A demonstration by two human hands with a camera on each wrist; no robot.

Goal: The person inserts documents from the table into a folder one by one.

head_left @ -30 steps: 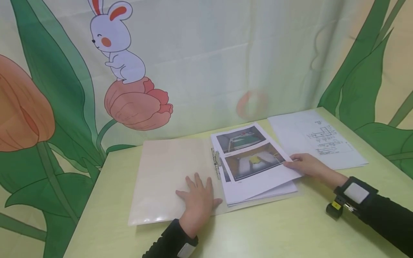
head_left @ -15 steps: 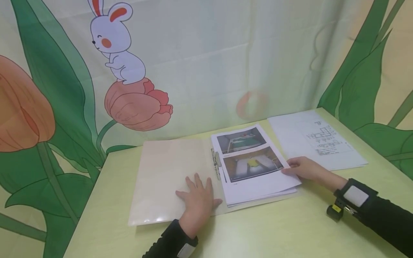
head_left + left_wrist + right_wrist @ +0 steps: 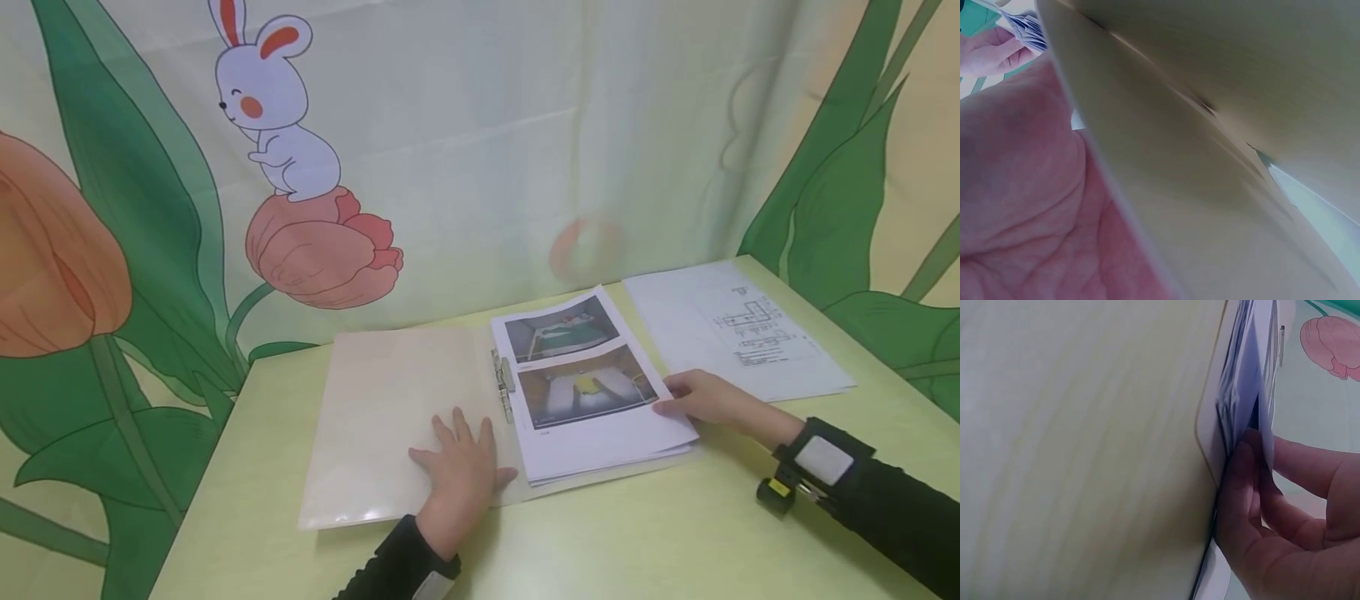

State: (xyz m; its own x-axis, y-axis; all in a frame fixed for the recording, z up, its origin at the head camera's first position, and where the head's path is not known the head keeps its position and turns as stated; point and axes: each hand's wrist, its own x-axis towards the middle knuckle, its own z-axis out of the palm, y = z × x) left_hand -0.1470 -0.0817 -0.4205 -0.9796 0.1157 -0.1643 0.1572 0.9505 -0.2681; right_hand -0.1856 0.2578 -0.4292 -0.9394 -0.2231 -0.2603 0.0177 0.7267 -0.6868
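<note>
A pale folder [image 3: 397, 400] lies spread out, its metal clip [image 3: 502, 385] along the fold. My left hand [image 3: 461, 479] rests flat on its left cover near the fold, fingers spread. On the right half sits a stack of paper sheets [image 3: 600, 454]; the top sheet [image 3: 585, 437] bears two colour photos. With thumb and fingers my right hand [image 3: 705, 398] pinches the right edge of that sheet. In the right wrist view the sheet [image 3: 1264, 419] stands slightly apart from the layered papers [image 3: 1230, 406] below it. The left wrist view shows mostly palm [image 3: 1022, 206] and folder cover [image 3: 1147, 162].
More white sheets [image 3: 675, 317] with a printed line drawing lie at the back right of the light green table [image 3: 570, 550]. Behind the table hangs a curtain [image 3: 480, 150] with a rabbit and tulips.
The right hand has brought the top sheet's edge down and slightly left, so it lies more evenly over the stack. My left hand stays in place on the cover.
</note>
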